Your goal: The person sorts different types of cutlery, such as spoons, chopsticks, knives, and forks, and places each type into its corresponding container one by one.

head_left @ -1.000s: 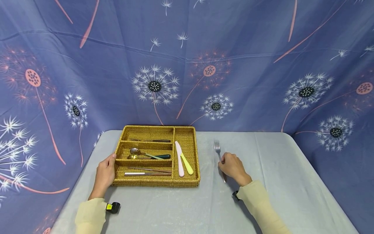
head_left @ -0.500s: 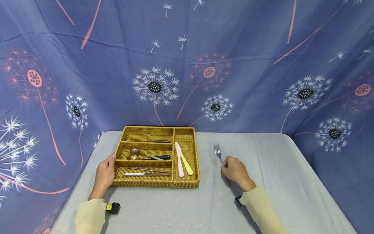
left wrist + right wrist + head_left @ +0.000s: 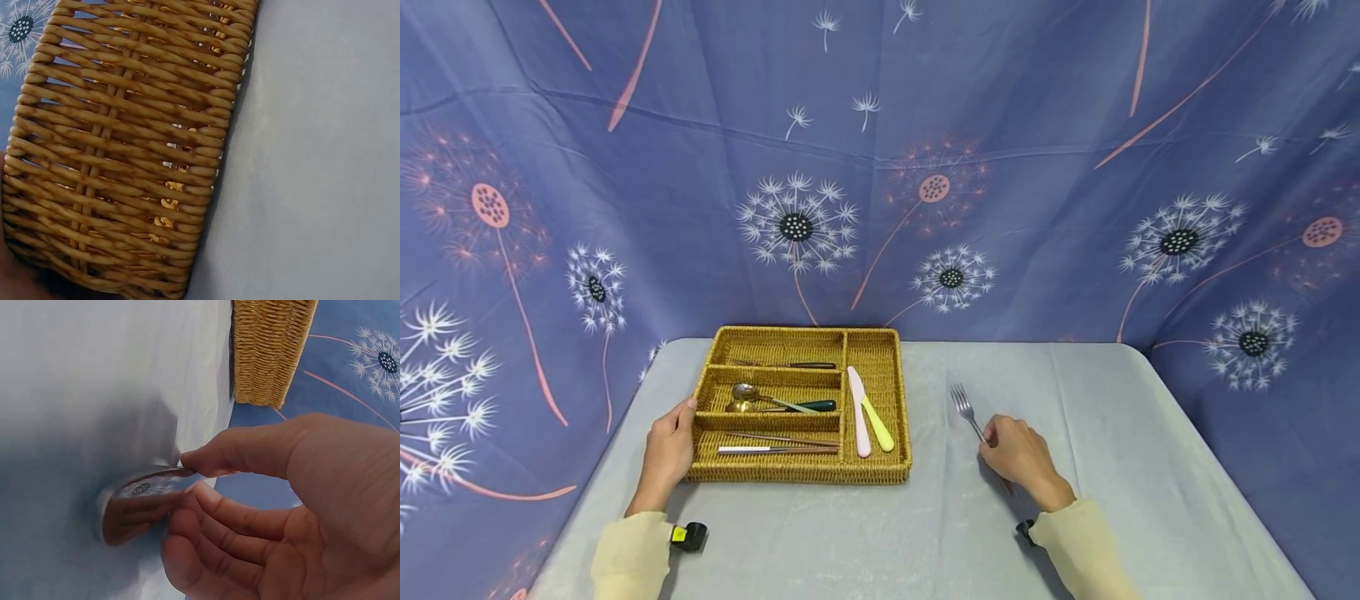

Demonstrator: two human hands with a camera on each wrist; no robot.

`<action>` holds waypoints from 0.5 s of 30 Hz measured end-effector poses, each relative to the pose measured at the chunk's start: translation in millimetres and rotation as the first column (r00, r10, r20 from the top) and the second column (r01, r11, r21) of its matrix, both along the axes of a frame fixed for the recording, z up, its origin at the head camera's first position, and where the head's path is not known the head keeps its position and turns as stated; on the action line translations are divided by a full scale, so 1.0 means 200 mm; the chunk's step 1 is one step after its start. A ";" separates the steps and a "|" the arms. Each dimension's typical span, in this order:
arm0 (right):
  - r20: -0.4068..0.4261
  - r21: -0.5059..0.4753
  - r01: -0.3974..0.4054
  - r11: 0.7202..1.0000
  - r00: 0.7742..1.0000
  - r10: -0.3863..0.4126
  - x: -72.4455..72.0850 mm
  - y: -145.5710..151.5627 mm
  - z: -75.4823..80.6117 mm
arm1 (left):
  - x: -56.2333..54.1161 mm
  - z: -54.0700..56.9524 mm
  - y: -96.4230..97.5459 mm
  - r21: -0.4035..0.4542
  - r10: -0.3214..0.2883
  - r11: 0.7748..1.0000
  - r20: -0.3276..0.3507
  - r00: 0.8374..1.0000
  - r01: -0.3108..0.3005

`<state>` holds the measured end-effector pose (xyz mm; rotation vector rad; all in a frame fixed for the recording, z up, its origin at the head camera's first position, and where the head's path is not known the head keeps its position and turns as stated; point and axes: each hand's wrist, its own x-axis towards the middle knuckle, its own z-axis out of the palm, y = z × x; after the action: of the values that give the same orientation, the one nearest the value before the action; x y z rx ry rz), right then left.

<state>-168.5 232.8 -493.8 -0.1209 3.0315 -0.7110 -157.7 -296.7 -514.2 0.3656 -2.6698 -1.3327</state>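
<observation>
My right hand (image 3: 1018, 450) pinches a silver fork (image 3: 967, 412) by its handle, thumb against fingertips. The tines point away and to the left; the shiny handle end (image 3: 128, 512) shows large in the right wrist view. To the left is a woven wicker cutlery tray (image 3: 877, 475). My left hand (image 3: 668, 450) holds this tray at its left side, fingertips at the rim and partly hidden. In the left wrist view the tray's woven wall (image 3: 119, 144) fills much of the picture, with a bit of the hand at the lower left.
Inside the tray are a dark-handled utensil (image 3: 808, 365), a silver spoon (image 3: 747, 392), a gold spoon (image 3: 741, 407), chopsticks (image 3: 745, 450), a pink knife (image 3: 860, 417) and a yellow-handled one (image 3: 880, 427). Pale cloth (image 3: 820, 542) covers the table; a blue dandelion curtain (image 3: 1045, 183) hangs behind.
My right hand has moved right and toward me, drawing the fork along; its tines now lean further left. The left hand and the tray stay put.
</observation>
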 end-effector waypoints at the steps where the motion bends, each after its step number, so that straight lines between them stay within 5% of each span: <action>1: 0.002 0.002 0.002 1.000 1.000 -0.002 0.01 0.00 0.00 | 0.00 0.00 0.00 0.000 0.000 1.000 0.000 1.000 0.000; 15: -0.005 0.022 0.025 0.999 1.000 -0.025 0.08 0.07 0.01 | 0.00 0.00 0.01 0.007 0.010 1.000 0.012 1.000 -0.010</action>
<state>-151.6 247.2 -491.2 -0.0845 3.0499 -0.6803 -157.2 -295.1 -513.4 0.3882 -2.6700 -1.3422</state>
